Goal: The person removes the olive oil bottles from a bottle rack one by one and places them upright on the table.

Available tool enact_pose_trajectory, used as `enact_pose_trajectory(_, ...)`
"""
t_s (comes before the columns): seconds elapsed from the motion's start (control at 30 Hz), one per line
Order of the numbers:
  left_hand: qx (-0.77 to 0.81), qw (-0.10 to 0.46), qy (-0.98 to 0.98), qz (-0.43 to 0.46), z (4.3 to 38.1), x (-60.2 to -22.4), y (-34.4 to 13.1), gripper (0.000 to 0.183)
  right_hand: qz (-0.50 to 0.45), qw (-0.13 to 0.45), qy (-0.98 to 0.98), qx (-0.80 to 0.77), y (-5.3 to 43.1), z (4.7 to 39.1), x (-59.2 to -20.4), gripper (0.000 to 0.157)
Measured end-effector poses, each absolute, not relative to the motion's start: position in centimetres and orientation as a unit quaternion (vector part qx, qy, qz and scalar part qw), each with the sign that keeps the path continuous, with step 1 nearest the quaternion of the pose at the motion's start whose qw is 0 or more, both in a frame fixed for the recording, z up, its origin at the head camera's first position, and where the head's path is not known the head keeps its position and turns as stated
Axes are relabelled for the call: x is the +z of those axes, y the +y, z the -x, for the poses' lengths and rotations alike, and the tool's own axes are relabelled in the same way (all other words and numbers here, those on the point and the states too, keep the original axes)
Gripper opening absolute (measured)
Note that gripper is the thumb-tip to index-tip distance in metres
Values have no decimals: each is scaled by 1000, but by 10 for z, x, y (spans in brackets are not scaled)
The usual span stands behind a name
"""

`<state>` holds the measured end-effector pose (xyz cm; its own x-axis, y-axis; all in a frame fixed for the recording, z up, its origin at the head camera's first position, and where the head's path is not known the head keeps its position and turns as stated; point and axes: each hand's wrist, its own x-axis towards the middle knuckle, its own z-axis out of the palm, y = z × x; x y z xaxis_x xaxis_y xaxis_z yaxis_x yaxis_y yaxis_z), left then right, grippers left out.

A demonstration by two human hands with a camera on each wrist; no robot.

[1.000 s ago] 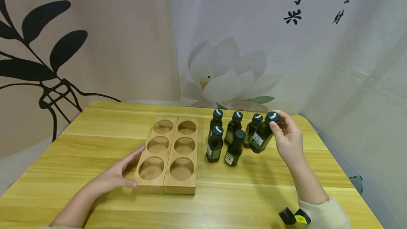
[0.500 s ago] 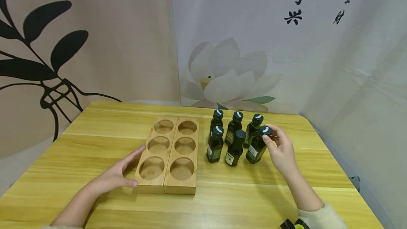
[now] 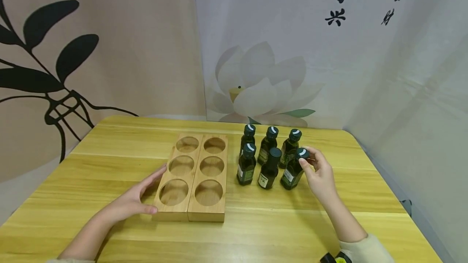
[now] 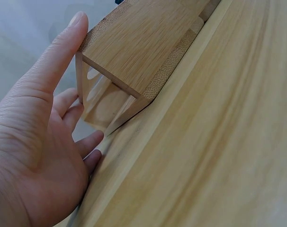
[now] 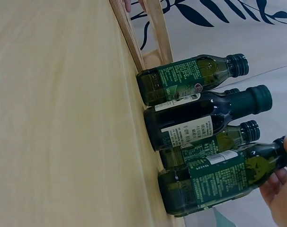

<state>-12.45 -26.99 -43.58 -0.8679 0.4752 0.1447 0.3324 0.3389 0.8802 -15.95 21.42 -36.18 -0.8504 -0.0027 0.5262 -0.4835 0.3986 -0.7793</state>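
My right hand (image 3: 321, 177) pinches the neck of a dark green glass bottle (image 3: 291, 177), which leans slightly, base at the table, at the near right of a bottle group. The right wrist view shows the same bottle's label (image 5: 219, 178), with fingers at its cap. Beside it stands a darker bottle with a long cap (image 3: 268, 170), then a green bottle (image 3: 246, 169). Two joined wooden racks (image 3: 207, 216) with round holes lie left of the bottles. My left hand (image 3: 126, 204) rests against their left side, thumb at the near corner, fingers spread; the left wrist view shows the rack's hollow end (image 4: 108, 92).
Behind the front bottles stands a back row, among them a bottle (image 3: 268, 149) and another at its right (image 3: 290, 148). The wooden table (image 3: 263, 234) ends at a fabric backdrop (image 3: 153, 52). A black device (image 3: 334, 258) sits by the right sleeve.
My right hand has brought its bottle leftward and down, from beside the back row to the right end of the front row. My left hand stays at the racks.
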Motion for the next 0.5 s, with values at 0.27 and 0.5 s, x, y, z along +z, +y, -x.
enact_pose_trajectory(0.27, 513, 70, 819, -246, 127, -437, -273, 98, -151, 221, -816, 512, 213, 154, -355, 29)
enact_pose_trajectory(0.5, 533, 69, 805, -250, 125, -434, -274, 72, -168, 214, -831, 486, 232, 168, -371, 35)
